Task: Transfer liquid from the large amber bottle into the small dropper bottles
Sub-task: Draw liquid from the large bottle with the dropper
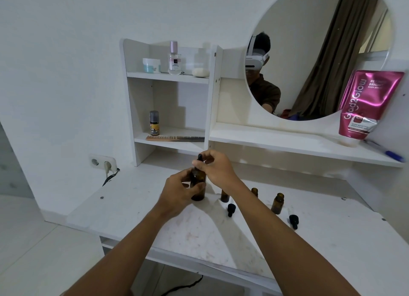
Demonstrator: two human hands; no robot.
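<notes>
We hold the big bottle (198, 186) upright on the table (199, 233), near the middle and toward the back edge, just in front of the shelf unit (141, 100). Our left hand (180, 190) grips its amber body from the left, fingers curled round the front and the thumb on the near side. Our right hand (219, 167) comes in from the right and above, and pinches the black dropper (199, 157) on the bottle's neck between thumb and fingertips. Both hands touch the bottle, left low, right high. To the right of it stand three little amber ones in a loose row: the first small bottle (224, 196) just beside it, its top hidden by our right wrist, the second small bottle (254, 192) behind the forearm, and the third small bottle (278, 203) farther right, its neck uncapped. Two black caps lie on their sides on the table: the left cap (231, 209) in front of the first small bottle, the right cap (293, 221) near the third. A comb (174, 138) lies on the lower shelf, and a pink tube (365, 105) leans by the round mirror (321, 52), with a pen (389, 153) beside it.
</notes>
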